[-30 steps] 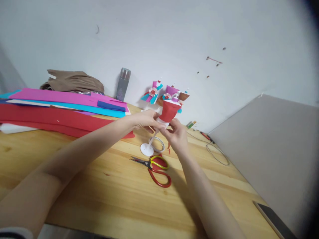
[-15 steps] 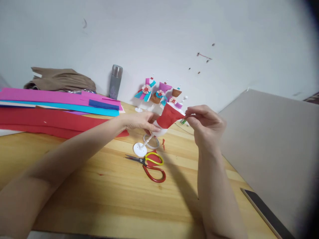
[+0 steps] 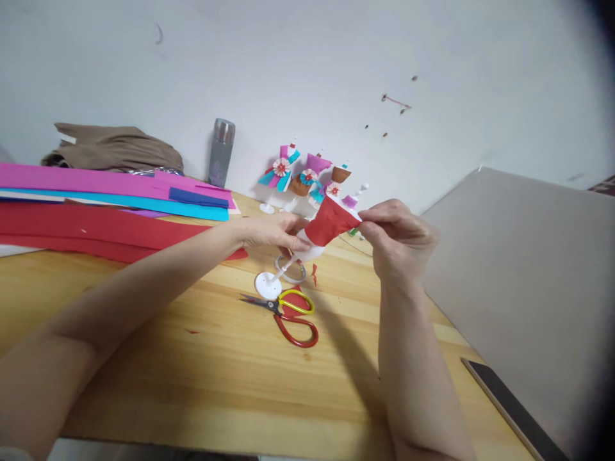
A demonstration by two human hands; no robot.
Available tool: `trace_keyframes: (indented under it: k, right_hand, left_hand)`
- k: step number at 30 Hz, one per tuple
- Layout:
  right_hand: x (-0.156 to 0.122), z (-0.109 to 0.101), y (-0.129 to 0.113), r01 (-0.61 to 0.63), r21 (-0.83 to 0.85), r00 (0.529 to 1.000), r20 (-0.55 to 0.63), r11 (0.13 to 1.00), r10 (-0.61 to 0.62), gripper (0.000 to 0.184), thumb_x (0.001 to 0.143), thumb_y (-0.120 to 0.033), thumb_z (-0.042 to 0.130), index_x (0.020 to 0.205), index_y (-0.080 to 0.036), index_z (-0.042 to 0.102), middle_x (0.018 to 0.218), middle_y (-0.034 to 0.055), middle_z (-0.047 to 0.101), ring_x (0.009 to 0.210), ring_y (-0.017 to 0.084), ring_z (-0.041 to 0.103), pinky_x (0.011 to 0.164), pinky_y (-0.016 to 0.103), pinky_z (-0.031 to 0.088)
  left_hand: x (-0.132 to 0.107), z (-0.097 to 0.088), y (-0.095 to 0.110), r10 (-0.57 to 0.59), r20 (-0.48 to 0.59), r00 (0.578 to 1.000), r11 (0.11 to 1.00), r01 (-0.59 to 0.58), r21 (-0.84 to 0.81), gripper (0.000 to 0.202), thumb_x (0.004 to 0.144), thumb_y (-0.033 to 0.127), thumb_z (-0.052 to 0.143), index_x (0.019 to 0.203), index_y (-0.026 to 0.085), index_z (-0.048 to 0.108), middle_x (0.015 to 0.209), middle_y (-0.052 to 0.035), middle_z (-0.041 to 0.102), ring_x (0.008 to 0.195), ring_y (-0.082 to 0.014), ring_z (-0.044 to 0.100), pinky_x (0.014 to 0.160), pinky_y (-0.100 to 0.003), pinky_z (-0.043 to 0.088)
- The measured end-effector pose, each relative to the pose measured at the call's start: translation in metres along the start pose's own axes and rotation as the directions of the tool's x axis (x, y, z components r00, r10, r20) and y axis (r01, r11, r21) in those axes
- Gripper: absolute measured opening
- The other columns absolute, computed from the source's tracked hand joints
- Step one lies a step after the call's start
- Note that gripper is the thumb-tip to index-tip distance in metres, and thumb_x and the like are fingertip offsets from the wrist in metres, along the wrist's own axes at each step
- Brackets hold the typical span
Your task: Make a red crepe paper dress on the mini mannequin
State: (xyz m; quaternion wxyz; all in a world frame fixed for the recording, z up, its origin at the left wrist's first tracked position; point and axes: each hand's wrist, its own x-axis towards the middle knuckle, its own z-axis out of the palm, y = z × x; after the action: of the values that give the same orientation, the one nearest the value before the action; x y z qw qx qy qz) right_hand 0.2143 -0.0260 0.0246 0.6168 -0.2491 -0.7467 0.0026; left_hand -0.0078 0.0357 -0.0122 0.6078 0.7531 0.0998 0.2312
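My left hand [image 3: 281, 234] is closed around the lower body of a small white dress form [image 3: 307, 250], which leans to the right above the table on its thin stem and round base. Red paper [image 3: 331, 221] wraps the form's upper body, with a bit of purple at the neck. At the paper's upper right corner, my right hand [image 3: 401, 237] pinches the edge between thumb and forefinger. Scissors [image 3: 281, 310] with one yellow and one red handle lie just below the base, over a red scrap. A roll of tape [image 3: 291, 269] lies behind the stem.
Sheets of pink, blue and red paper [image 3: 96, 224] are stacked at the left. Behind them are brown cloth [image 3: 120, 150] and a grey bottle [image 3: 221, 153]. Several decorated dress forms [image 3: 300, 176] stand by the wall. A dark flat object [image 3: 509, 410] lies at the right edge.
My right thumb and forefinger have closed on the red paper's corner. The form has shifted slightly to the right at its top, and the view has moved a little.
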Motion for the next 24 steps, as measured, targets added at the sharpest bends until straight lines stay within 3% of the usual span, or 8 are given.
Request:
trace_keyframes:
  k: [7,10,15,19,21,24]
  right_hand:
    - [-0.002,0.0,-0.001,-0.065,-0.018,0.998,-0.026,0.998,0.064,0.015,0.078,-0.022,0.078,0.082,-0.037,0.079,0.076,0.0007,0.07,0.068,0.018,0.063,0.058,0.036,0.049]
    - [-0.002,0.001,-0.004,-0.138,-0.036,0.99,-0.037,0.99,0.136,0.003,0.078,-0.029,0.076,0.076,-0.031,0.076,0.074,0.0013,0.068,0.066,0.018,0.061,0.058,0.036,0.049]
    - [0.0,0.006,-0.009,-0.245,-0.019,0.968,-0.063,0.969,0.244,0.018,0.079,-0.045,0.073,0.071,-0.029,0.071,0.063,0.0012,0.059,0.055,0.016,0.051,0.051,0.034,0.041]
    - [0.001,0.009,-0.008,-0.382,0.076,0.913,-0.126,0.921,0.389,0.033,0.08,-0.058,0.069,0.068,-0.027,0.068,0.055,-0.0002,0.05,0.047,0.014,0.044,0.046,0.032,0.034]
    - [-0.001,0.011,-0.006,-0.478,0.07,0.875,-0.052,0.875,0.482,0.039,0.076,-0.062,0.071,0.066,-0.024,0.068,0.052,-0.0007,0.049,0.047,0.014,0.044,0.045,0.031,0.034]
    - [-0.005,0.018,-0.002,-0.569,-0.089,0.814,0.08,0.817,0.576,0.038,0.071,-0.058,0.075,0.065,-0.021,0.07,0.05,-0.0015,0.051,0.048,0.012,0.044,0.046,0.029,0.034]
  left_hand:
    - [0.0,0.002,0.002,-0.017,-0.028,0.999,1.0,0.017,0.022,0.038,0.076,0.032,0.076,0.108,0.014,0.064,0.1,-0.0082,0.066,0.081,-0.0174,0.067,0.066,-0.027,0.056]
    - [-0.001,0.002,0.002,-0.025,-0.032,0.999,0.999,0.026,0.03,0.039,0.075,0.032,0.077,0.108,0.015,0.065,0.102,-0.0088,0.067,0.084,-0.0191,0.068,0.067,-0.028,0.056]
    - [-0.001,0.002,0.003,-0.017,-0.025,1.0,1.0,0.018,0.021,0.036,0.076,0.032,0.076,0.105,0.015,0.065,0.101,-0.0085,0.068,0.084,-0.0189,0.068,0.067,-0.027,0.056]
    - [0.002,0.005,0.003,-0.041,-0.14,0.989,0.998,0.048,0.047,0.033,0.078,0.029,0.075,0.105,0.013,0.065,0.093,-0.007,0.069,0.077,-0.0163,0.07,0.063,-0.025,0.056]
    - [0.004,0.007,0.003,-0.06,-0.237,0.97,0.995,0.077,0.06,0.03,0.08,0.028,0.073,0.104,0.012,0.064,0.088,-0.0061,0.07,0.071,-0.0146,0.07,0.061,-0.024,0.055]
    - [0.007,0.009,0.003,-0.079,-0.34,0.937,0.995,0.097,0.036,0.027,0.081,0.028,0.074,0.099,0.011,0.064,0.082,-0.0055,0.071,0.063,-0.0125,0.069,0.058,-0.022,0.055]
